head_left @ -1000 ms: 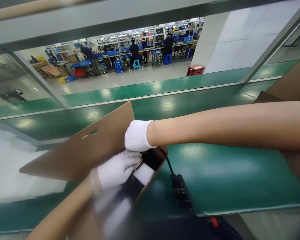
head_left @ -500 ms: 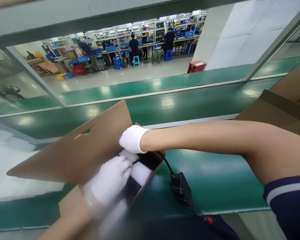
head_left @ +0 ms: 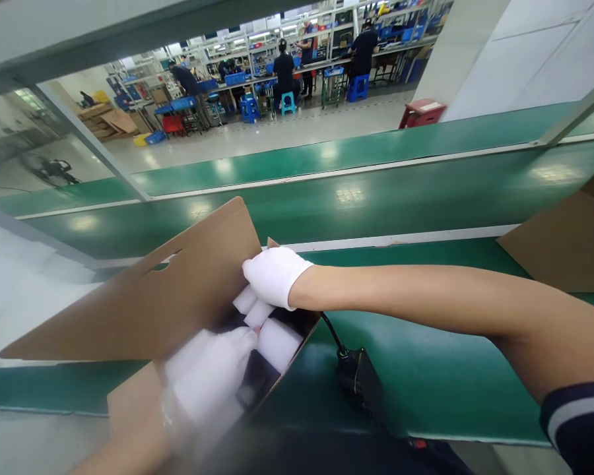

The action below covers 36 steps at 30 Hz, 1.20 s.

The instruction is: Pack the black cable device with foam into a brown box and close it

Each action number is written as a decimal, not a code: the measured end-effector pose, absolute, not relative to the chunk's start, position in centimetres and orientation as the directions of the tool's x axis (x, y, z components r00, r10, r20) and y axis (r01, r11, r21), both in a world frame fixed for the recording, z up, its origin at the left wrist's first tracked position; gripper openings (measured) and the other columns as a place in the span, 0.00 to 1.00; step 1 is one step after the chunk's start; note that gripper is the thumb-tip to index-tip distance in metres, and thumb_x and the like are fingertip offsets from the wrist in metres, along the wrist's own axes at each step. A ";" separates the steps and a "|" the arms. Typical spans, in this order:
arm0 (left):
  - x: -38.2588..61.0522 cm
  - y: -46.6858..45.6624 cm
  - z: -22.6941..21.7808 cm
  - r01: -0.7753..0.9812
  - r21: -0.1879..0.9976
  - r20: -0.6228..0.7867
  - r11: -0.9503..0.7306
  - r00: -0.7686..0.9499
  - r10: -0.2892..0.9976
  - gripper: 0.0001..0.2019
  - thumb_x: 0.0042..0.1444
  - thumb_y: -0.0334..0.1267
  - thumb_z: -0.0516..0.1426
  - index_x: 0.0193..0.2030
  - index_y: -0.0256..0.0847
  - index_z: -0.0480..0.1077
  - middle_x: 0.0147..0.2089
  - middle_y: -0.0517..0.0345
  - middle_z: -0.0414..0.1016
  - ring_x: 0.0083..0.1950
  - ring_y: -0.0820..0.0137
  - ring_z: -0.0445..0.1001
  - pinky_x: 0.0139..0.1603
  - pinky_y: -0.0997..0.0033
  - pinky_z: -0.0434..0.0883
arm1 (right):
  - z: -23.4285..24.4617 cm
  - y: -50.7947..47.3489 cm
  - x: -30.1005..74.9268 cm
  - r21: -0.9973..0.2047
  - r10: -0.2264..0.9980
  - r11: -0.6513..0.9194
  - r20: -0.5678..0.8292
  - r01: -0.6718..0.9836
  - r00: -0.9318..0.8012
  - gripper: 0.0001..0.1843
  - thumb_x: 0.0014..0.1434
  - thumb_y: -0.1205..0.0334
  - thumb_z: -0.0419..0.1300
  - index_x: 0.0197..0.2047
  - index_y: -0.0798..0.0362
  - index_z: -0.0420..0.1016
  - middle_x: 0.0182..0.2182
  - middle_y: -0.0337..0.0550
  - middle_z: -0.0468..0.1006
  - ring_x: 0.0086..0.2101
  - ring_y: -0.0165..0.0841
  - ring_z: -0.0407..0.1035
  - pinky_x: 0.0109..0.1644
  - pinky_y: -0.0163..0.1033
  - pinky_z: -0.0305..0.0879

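Observation:
An open cardboard box (head_left: pixel 138 310) stands tilted across the view, its large lid raised toward the far side. Inside lie white foam pieces (head_left: pixel 280 344) and dark items partly covered by them. My right hand (head_left: pixel 274 274), in a white glove, is closed at the box's far corner, above smaller foam blocks; what its fingers grip is hidden. Over the near part of the box, my left hand (head_left: pixel 212 369), also gloved and blurred, has its fingers curled together beside the foam; I cannot make out what is in them. A black cable (head_left: pixel 332 331) runs from the box to a black block-shaped unit (head_left: pixel 360 386).
The green bench (head_left: pixel 450 369) extends under the box, with a parallel green surface (head_left: pixel 351 191) behind a metal rail. Another cardboard box (head_left: pixel 569 231) sits at right. White sheet material (head_left: pixel 24 297) lies at left. Co-workers (head_left: pixel 283 69) are at far benches.
The view has shifted slightly, moving the background right. My left hand has drawn a little back and down, and the thin black piece by its fingertips no longer shows. My right hand stays closed.

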<state>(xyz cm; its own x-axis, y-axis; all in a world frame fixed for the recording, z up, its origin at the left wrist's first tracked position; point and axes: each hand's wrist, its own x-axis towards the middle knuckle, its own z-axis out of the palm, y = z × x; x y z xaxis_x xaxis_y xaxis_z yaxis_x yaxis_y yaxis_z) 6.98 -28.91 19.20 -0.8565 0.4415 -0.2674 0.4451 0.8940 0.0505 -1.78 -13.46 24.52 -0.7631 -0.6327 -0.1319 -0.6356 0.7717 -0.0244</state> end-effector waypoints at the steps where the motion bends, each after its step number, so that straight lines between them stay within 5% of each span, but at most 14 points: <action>1: 7.1 -29.2 19.2 0.451 0.060 -0.280 0.891 -0.849 0.449 0.15 0.64 0.33 0.45 0.32 0.43 0.70 0.31 0.58 0.72 0.31 0.62 0.71 0.35 0.61 0.68 | 24.3 -13.3 -1.8 -0.039 -0.635 0.772 -0.111 -0.635 -0.765 0.08 0.52 0.74 0.56 0.37 0.61 0.71 0.30 0.54 0.75 0.37 0.44 0.73 0.39 0.46 0.70; 6: 6.8 -30.1 18.4 0.388 0.214 -0.264 0.896 -0.860 0.436 0.12 0.65 0.35 0.47 0.39 0.47 0.71 0.38 0.61 0.74 0.36 0.65 0.73 0.39 0.67 0.68 | 22.5 -12.7 -1.2 -0.047 -0.671 0.740 0.007 -0.671 -0.741 0.09 0.49 0.75 0.55 0.36 0.60 0.68 0.26 0.51 0.73 0.32 0.44 0.73 0.35 0.46 0.71; 12: 6.5 -29.5 18.5 0.368 0.206 -0.239 0.907 -0.880 0.411 0.14 0.65 0.36 0.45 0.39 0.44 0.71 0.38 0.57 0.74 0.38 0.64 0.72 0.42 0.65 0.68 | 20.4 -11.5 0.2 -0.078 -0.611 0.766 0.217 -0.638 -0.761 0.11 0.59 0.69 0.46 0.41 0.56 0.68 0.30 0.47 0.72 0.29 0.45 0.72 0.25 0.49 0.70; 15: 6.3 -28.5 20.4 0.392 0.132 -0.211 0.911 -0.886 0.412 0.11 0.62 0.37 0.47 0.37 0.44 0.70 0.38 0.57 0.73 0.39 0.61 0.71 0.39 0.61 0.68 | 20.5 -11.3 0.4 -0.220 -0.546 0.774 0.244 -0.594 -0.801 0.13 0.63 0.59 0.46 0.45 0.55 0.67 0.39 0.48 0.72 0.32 0.43 0.72 0.29 0.48 0.70; 17: 6.1 -27.5 22.0 0.342 0.191 -0.106 0.920 -0.925 0.366 0.09 0.59 0.41 0.50 0.42 0.45 0.68 0.40 0.59 0.72 0.41 0.61 0.71 0.39 0.60 0.68 | 21.1 -11.4 0.2 -0.322 -0.502 0.773 0.215 -0.546 -0.838 0.19 0.64 0.54 0.46 0.53 0.57 0.63 0.45 0.51 0.69 0.34 0.44 0.72 0.34 0.49 0.71; 21: 4.9 -25.7 23.7 0.300 0.363 0.117 0.882 -0.954 0.276 0.28 0.54 0.48 0.57 0.59 0.46 0.56 0.56 0.56 0.66 0.51 0.58 0.69 0.43 0.62 0.70 | 22.3 -10.2 1.2 -0.450 -0.519 0.713 0.178 -0.538 -0.836 0.27 0.67 0.53 0.44 0.63 0.63 0.52 0.61 0.59 0.57 0.52 0.47 0.65 0.54 0.53 0.65; 24: 3.3 -25.4 23.2 0.462 0.335 0.138 0.821 -0.886 0.442 0.26 0.56 0.43 0.58 0.60 0.49 0.57 0.57 0.60 0.66 0.53 0.59 0.67 0.49 0.61 0.69 | 21.8 -7.0 4.4 -0.445 -0.517 0.602 0.416 -0.663 -0.748 0.36 0.62 0.52 0.53 0.65 0.65 0.47 0.65 0.60 0.46 0.63 0.46 0.48 0.62 0.50 0.57; 27: 1.5 -25.7 22.5 0.592 0.224 0.161 0.774 -0.806 0.570 0.24 0.57 0.43 0.61 0.58 0.49 0.59 0.55 0.61 0.67 0.53 0.60 0.65 0.51 0.58 0.67 | 18.8 -3.1 8.9 -0.409 -0.368 0.630 0.591 -0.660 -0.718 0.40 0.56 0.57 0.58 0.66 0.59 0.45 0.63 0.56 0.53 0.63 0.41 0.48 0.64 0.48 0.54; 29: 0.7 -25.6 22.4 0.642 0.187 0.144 0.744 -0.767 0.625 0.23 0.55 0.44 0.63 0.55 0.47 0.62 0.51 0.59 0.68 0.50 0.60 0.66 0.47 0.59 0.68 | 15.6 -1.4 11.8 -0.505 -0.248 0.729 0.434 -0.462 -0.866 0.42 0.50 0.59 0.62 0.65 0.58 0.49 0.61 0.57 0.57 0.60 0.44 0.54 0.61 0.50 0.58; 33: 0.3 -24.4 22.6 0.731 0.153 -0.021 0.665 -0.671 0.741 0.13 0.54 0.39 0.64 0.43 0.42 0.66 0.41 0.59 0.68 0.43 0.62 0.67 0.40 0.62 0.68 | 9.0 -0.5 15.5 -0.721 -0.144 0.686 -0.265 0.096 -0.953 0.59 0.39 0.61 0.64 0.69 0.65 0.37 0.48 0.60 0.69 0.46 0.48 0.67 0.49 0.52 0.66; 36: 0.9 -23.0 22.4 0.847 0.003 -0.117 0.532 -0.528 0.841 0.09 0.55 0.33 0.61 0.42 0.42 0.66 0.40 0.57 0.68 0.41 0.61 0.67 0.38 0.61 0.67 | 7.2 0.3 16.5 -0.847 -0.225 0.477 -0.374 0.233 -0.900 0.57 0.42 0.64 0.58 0.69 0.63 0.29 0.36 0.49 0.74 0.31 0.38 0.68 0.39 0.44 0.67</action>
<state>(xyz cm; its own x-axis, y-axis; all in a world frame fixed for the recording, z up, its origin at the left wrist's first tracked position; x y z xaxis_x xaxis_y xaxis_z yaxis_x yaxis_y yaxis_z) 0.86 -22.97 22.41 -0.5278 0.8413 -0.1172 0.8469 0.5317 0.0030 16.50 0.33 7.16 -0.8998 -0.2251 -0.3736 0.2325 0.4772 -0.8475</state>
